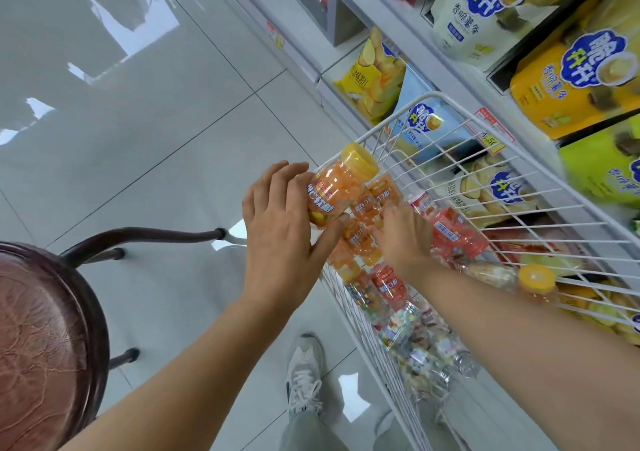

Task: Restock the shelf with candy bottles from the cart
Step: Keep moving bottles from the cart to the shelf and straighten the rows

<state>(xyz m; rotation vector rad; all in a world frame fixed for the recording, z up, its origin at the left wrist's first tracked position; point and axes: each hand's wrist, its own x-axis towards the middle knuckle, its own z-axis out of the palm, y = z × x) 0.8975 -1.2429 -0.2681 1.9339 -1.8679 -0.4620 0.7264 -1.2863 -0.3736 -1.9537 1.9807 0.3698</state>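
The left hand (277, 239) grips an orange bottle (337, 187) over the cart (519, 154) rim, with the fingers (287, 177) curled above it and the thumb beneath. The right hand (403, 237) reaches among the other bottles (388, 284) inside, and I cannot tell its grasp.

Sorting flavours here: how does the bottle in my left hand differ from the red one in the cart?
The orange bottle has orange candy and a yellow lid; the red bottle has pinkish-red candy. The left hand holds the orange bottle by the rim of the cart; the red bottle lies inside the cart. Both are clear and labelled.
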